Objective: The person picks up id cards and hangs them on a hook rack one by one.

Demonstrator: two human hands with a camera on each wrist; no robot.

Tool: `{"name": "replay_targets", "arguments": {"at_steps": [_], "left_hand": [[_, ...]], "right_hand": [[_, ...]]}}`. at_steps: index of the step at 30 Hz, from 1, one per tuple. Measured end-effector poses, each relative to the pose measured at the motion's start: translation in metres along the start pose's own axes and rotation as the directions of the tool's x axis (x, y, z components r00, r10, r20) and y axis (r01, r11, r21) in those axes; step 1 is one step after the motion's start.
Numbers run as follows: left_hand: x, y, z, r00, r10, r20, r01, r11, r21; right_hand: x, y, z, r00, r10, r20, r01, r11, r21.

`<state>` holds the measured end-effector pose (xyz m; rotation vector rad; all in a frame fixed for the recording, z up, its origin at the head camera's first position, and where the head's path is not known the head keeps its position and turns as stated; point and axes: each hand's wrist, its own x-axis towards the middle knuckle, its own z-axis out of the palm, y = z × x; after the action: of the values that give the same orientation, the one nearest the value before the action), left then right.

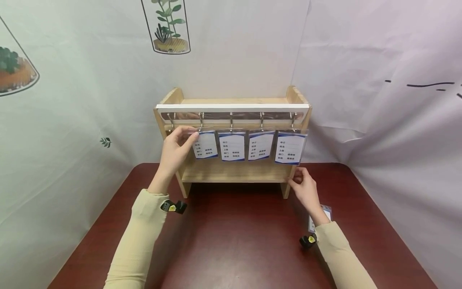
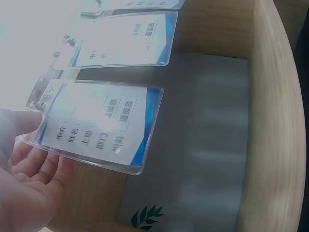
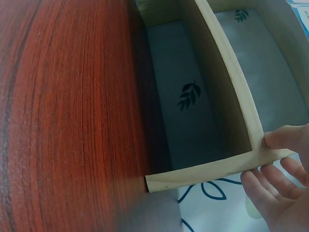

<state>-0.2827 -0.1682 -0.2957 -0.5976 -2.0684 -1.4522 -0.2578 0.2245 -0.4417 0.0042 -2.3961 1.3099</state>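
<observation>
In the head view, my left hand [image 1: 176, 149] pinches the top left corner of the leftmost clear badge holder [image 1: 206, 145], which is at the second hook from the left. The left wrist view shows the thumb on one face of this badge holder [image 2: 99, 123] and the fingers behind it. Several similar badge holders [image 1: 232, 146] hang in a row to its right. My right hand [image 1: 306, 188] grips the lower right side panel of a wooden shelf [image 1: 234, 171]. In the right wrist view, its thumb lies inside the panel [image 3: 203, 174] and its fingers outside.
A white rail [image 1: 234, 107] with a row of metal hooks [image 1: 231, 118] runs along the shelf's upper front. Another badge holder [image 1: 327, 212] lies on the dark red table [image 1: 234, 241], partly hidden by the right wrist. A printed white cloth [image 1: 90, 100] surrounds the table.
</observation>
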Motion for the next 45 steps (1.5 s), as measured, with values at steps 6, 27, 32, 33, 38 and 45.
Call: {"name": "replay_targets", "arguments": {"at_steps": [6,27,32,33,38,45], "left_hand": [[-0.002,-0.001,-0.002,1.0,-0.02,0.003,0.02,1.0,-0.015],[-0.023,0.009,-0.016,0.996,-0.089,-0.006,0.089,0.995,0.039],[-0.029,0.01,-0.024,0.997,-0.064,-0.034,0.067,0.995,0.079],[-0.03,0.007,-0.025,0.997,-0.062,-0.044,0.066,0.994,0.087],[-0.034,-0.014,-0.035,0.993,-0.073,-0.09,0.082,0.991,0.102],[-0.039,-0.021,-0.05,0.991,-0.056,-0.125,0.07,0.991,0.11]], "right_hand": [[0.001,-0.001,-0.001,1.0,-0.003,-0.004,0.003,1.0,0.005],[0.0,-0.001,-0.001,1.0,0.026,0.005,-0.026,1.0,0.002],[0.001,0.0,-0.001,1.0,0.02,0.016,-0.02,1.0,-0.007],[0.001,0.0,-0.001,1.0,0.02,0.018,-0.019,1.0,-0.008],[0.0,0.0,-0.001,1.0,0.019,0.02,-0.019,1.0,-0.012],[0.0,0.001,0.0,1.0,0.01,-0.002,-0.01,1.0,-0.014]]}}
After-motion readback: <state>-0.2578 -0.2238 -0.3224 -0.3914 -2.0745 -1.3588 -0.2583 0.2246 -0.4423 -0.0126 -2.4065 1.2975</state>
